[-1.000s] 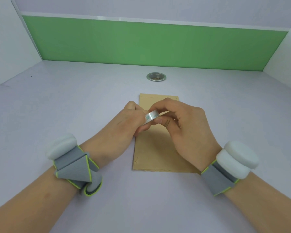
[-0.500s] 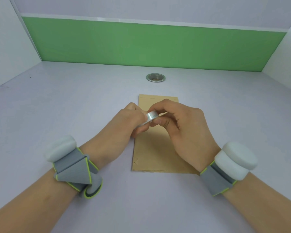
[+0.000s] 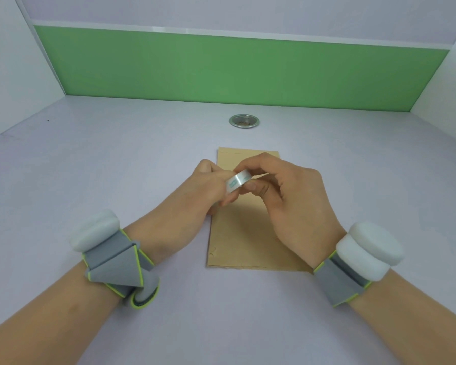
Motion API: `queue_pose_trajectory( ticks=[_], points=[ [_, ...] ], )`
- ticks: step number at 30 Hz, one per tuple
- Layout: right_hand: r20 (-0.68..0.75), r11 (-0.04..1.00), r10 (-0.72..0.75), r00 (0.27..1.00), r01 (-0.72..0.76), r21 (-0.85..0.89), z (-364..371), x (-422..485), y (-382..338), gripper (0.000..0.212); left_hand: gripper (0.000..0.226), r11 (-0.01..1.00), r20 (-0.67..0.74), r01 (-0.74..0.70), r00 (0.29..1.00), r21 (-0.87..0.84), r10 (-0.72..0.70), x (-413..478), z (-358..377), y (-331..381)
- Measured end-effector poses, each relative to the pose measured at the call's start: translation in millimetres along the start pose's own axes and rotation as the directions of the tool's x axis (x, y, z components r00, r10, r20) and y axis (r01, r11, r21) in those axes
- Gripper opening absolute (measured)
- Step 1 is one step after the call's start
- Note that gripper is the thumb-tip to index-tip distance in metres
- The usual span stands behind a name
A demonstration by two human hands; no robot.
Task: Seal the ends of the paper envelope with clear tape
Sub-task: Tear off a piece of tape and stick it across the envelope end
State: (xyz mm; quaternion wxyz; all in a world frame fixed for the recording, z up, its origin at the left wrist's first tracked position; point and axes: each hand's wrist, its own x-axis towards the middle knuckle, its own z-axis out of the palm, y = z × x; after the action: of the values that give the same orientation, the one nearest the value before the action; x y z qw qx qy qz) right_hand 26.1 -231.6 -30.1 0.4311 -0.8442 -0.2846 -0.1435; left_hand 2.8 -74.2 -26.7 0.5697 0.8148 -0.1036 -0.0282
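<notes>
A brown paper envelope point(image 3: 242, 241) lies flat on the pale desk, long side running away from me. Above its middle I hold a small roll of clear tape point(image 3: 238, 182). My right hand point(image 3: 292, 198) pinches the roll from the right with thumb and fingers. My left hand point(image 3: 195, 198) grips the roll's left side, fingers curled against it. Both hands hover over the envelope and hide its centre. The envelope's near end point(image 3: 248, 267) looks slightly ragged. Whether any tape is pulled free is hidden by the fingers.
A round metal grommet point(image 3: 244, 121) sits in the desk beyond the envelope. A green panel point(image 3: 234, 72) closes the back, and white walls stand at left and right. Both wrists carry grey straps with white pads.
The hands stay together on the tape roll; the fingers have shifted slightly and the roll has turned a little. The envelope has not moved.
</notes>
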Motion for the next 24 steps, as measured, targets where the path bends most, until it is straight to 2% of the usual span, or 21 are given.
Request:
queue_pose_trajectory(
  ticks=[3,7,10,16,24],
  points=[
    [-0.044,0.999,0.047,0.998,-0.046,0.022,-0.3,0.5,1.4,0.02,0.025,0.989,0.054,-0.093,0.995,0.113,0.087,-1.8,0.9,-3.9],
    [-0.142,1.0,0.021,0.99,-0.024,-0.019,-2.0,-1.0,0.2,0.032,0.034,0.963,-0.049,-0.122,0.989,0.241,0.138,-1.3,3.6,-6.9],
    [-0.178,1.0,-0.004,0.984,0.008,0.02,-2.1,-2.4,-4.5,0.022,0.035,0.935,-0.108,-0.135,0.978,0.329,0.179,1.5,5.6,-9.3],
    [-0.255,0.997,0.059,0.965,-0.047,0.056,-0.7,-2.5,-4.7,0.011,0.037,0.903,-0.188,-0.126,0.957,0.41,0.219,0.2,8.6,-6.7],
    [-0.227,0.992,0.103,0.968,-0.085,0.089,-2.0,-0.8,-5.7,0.001,0.041,0.898,-0.203,-0.082,0.962,0.432,0.185,-0.2,9.3,-5.7]
  ],
)
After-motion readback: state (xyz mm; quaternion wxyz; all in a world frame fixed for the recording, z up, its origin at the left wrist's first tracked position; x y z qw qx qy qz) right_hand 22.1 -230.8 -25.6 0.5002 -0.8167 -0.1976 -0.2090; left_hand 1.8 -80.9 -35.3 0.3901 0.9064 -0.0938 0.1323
